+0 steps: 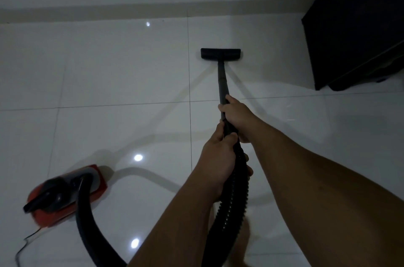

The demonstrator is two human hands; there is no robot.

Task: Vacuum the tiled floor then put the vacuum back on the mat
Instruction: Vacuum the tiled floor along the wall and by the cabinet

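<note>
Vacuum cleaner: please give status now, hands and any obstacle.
Right hand and left hand both grip black wand. Flat black floor nozzle on white tiled floor. Red canister body behind left. Dark cabinet right of nozzle, apart.

Hose [91, 218] loop and dark cabinet [358, 32] cut off by frame edges.
</note>
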